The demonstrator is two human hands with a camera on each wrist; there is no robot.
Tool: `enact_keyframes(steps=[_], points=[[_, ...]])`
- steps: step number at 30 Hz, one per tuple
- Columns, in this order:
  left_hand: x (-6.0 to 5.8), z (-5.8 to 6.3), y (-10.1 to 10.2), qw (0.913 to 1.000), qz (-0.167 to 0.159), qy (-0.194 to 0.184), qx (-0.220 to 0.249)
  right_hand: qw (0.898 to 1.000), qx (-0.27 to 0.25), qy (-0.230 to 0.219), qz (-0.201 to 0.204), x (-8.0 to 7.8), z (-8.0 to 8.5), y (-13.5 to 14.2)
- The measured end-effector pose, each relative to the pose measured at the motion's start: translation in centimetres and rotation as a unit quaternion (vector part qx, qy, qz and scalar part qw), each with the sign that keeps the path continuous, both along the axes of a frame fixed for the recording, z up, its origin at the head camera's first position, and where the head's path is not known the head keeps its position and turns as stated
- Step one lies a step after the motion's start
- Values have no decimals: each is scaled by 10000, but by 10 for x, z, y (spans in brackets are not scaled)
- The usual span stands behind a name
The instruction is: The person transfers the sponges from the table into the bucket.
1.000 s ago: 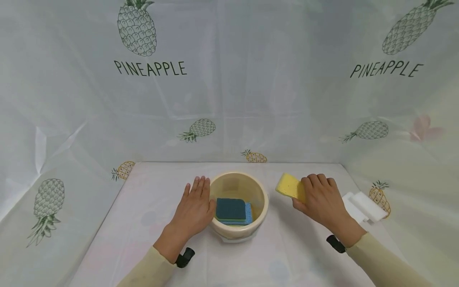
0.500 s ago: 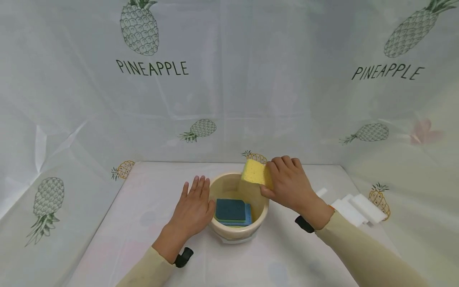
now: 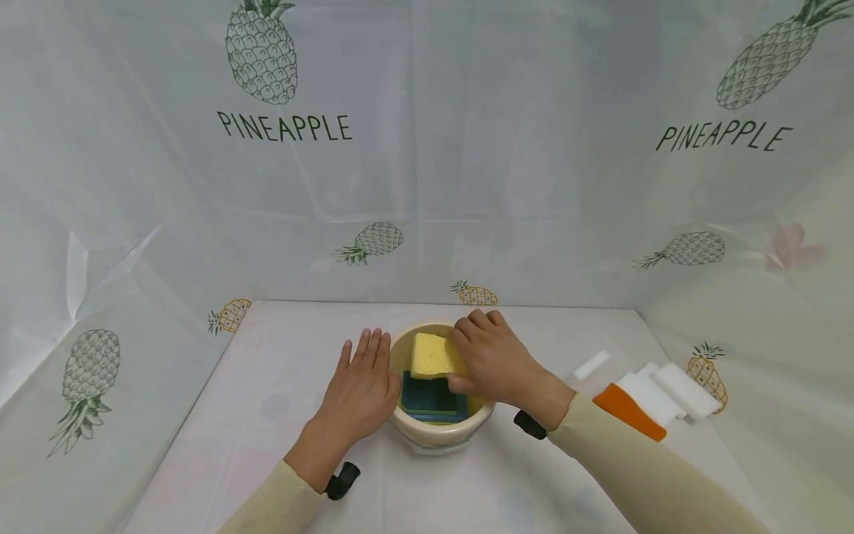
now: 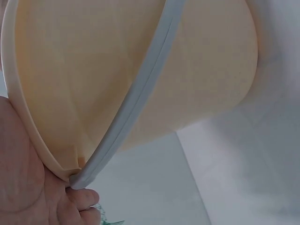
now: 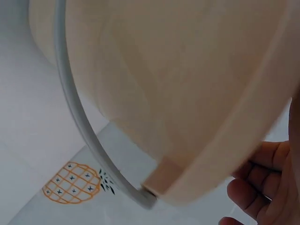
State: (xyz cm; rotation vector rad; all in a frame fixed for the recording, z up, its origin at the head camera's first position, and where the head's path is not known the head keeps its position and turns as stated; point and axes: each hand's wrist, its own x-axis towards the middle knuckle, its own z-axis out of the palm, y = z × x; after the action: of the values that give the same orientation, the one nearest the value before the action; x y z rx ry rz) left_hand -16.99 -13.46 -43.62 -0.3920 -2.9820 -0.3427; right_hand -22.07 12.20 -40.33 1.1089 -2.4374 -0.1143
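A cream bucket (image 3: 434,434) stands upright on the table, its grey handle (image 4: 136,93) hanging down the near side. My left hand (image 3: 360,389) rests on the bucket's left rim with straight fingers. Over the mouth of the bucket, my right hand (image 3: 490,360) pinches a yellow sponge (image 3: 432,356) between thumb and fingers. Inside lies a dark green scouring pad (image 3: 423,399), partly covered by the yellow sponge in the head view. Blue sponge (image 3: 454,417) shows beneath that pad. The wrist views show the bucket's outer wall, with each hand at the rim.
On the right of the table lie several white sponge blocks (image 3: 687,389), an orange flat piece (image 3: 630,411) partly behind the right sleeve, and a small white bar (image 3: 591,365). A pineapple-print sheet (image 3: 520,148) rises behind the table.
My right hand has carried the yellow sponge leftward from beside the bucket to over its mouth, then lower. The orange piece has come into sight. My left hand has stayed at the rim.
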Motion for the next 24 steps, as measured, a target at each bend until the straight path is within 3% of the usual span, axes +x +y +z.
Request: enact_keyframes(steps=[12, 24], points=[[1, 2, 1, 9999, -21, -44, 94, 9978, 405, -516, -131, -6, -15, -10], [2, 0, 0, 9998, 12, -69, 179, 9978, 556, -359, -102, -6, -20, -14]])
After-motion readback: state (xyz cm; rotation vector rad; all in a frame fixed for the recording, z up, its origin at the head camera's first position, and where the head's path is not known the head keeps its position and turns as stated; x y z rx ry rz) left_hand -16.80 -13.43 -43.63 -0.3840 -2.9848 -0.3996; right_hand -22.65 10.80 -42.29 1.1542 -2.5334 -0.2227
